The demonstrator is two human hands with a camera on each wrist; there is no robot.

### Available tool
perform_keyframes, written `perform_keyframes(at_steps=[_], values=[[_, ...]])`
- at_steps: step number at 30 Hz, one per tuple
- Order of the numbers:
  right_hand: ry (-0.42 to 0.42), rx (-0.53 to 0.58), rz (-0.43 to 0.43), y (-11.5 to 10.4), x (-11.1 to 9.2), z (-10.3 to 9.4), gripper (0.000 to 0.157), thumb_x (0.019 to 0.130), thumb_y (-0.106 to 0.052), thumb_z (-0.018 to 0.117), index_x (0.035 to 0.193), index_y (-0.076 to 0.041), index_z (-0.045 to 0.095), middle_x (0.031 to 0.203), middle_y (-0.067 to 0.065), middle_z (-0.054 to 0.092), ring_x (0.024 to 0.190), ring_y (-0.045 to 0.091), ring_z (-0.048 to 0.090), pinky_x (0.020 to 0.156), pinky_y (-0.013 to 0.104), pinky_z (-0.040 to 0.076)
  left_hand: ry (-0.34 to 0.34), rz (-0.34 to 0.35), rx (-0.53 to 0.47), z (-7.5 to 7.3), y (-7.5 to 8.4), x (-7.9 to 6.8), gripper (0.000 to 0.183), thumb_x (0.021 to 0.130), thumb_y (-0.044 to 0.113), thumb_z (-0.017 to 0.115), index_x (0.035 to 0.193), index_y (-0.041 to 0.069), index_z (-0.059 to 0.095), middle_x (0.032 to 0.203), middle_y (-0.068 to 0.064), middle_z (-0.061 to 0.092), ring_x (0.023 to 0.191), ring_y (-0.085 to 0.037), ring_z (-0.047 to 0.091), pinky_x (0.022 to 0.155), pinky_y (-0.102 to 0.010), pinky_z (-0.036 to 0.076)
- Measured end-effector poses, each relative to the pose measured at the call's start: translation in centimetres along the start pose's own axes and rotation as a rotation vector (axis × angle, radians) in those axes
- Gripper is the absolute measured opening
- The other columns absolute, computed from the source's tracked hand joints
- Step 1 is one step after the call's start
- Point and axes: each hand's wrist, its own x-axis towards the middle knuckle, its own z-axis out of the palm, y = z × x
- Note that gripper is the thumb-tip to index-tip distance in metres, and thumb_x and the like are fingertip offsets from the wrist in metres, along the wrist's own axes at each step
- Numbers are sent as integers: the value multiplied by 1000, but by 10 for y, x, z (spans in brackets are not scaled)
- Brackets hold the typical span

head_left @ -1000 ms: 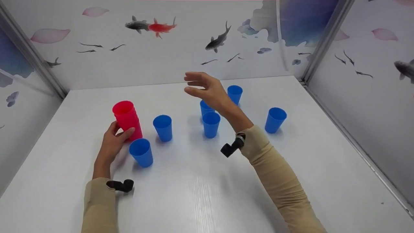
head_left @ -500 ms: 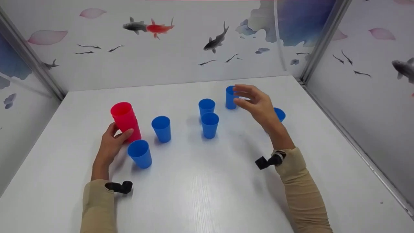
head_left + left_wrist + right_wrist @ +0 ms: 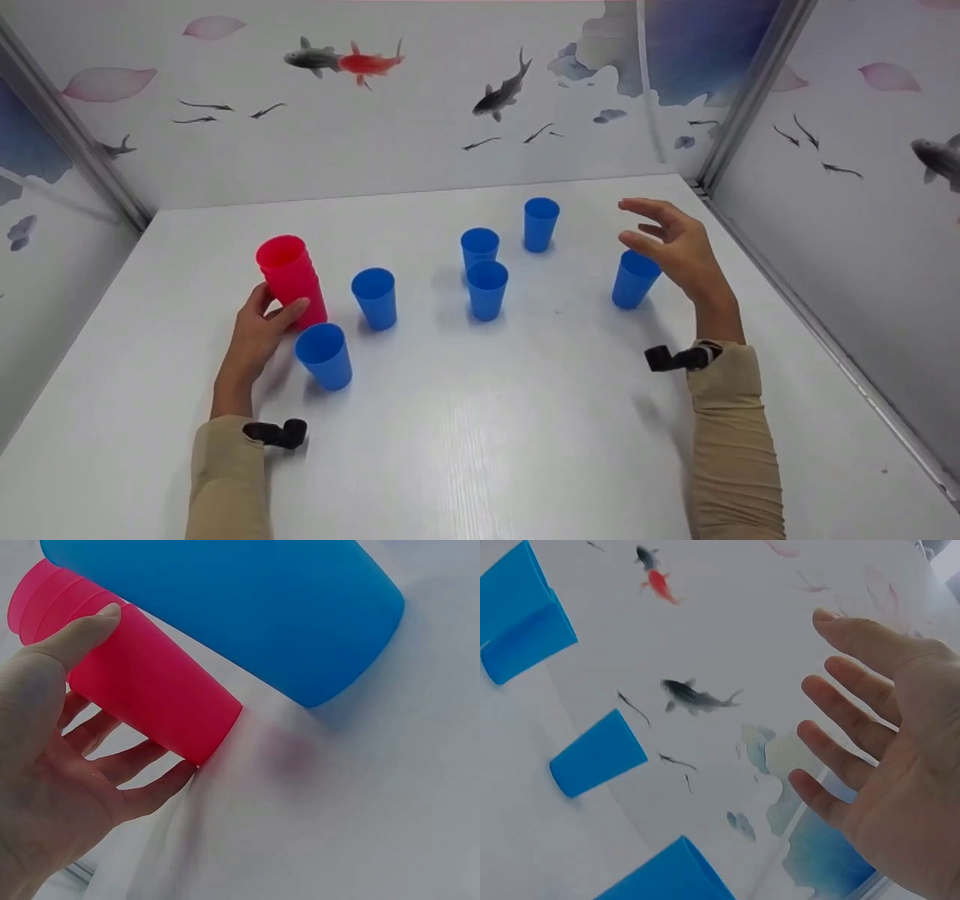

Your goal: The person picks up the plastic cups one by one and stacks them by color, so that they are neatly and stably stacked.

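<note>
2 tan sleeves — cuffs folded, perhaps — carry 2 black wrist cameras.

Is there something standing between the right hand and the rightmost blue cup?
No, nothing visible stands between the right hand and the rightmost blue cup; in the head view, the hand hides part of its rim.

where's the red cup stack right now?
Head view, left side: the red cup stack is gripped in the person's left hand, just beyond the front blue cup and left of a second blue cup.
</note>
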Motion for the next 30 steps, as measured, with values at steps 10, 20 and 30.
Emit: perform_keyframes(at_steps=[10,20,30], values=[[-116,59,92,57,-9,-21,73,93,-22,73,155,-19,36,163,6,34,153,30,27,122,57,28,-4,-16,16,-1,0,-2,95,94,43,68,163,22,6,169,-9,18,151,-39,30,118,-51,38],[-250,13,251,92,-17,-20,83,91,-33,74,158,-17,28,166,11,26,155,41,17,121,66,20,-4,-7,18,-1,0,-3,97,93,43,69,162,20,6,168,-10,19,151,-39,29,118,-51,38],[-235,46,283,97,-17,-20,79,90,-33,76,154,-12,34,163,17,31,154,38,22,124,59,21,98,48,-34,-10,7,-8,97,88,54,69,161,22,15,165,-9,30,147,-33,39,113,-42,45]])
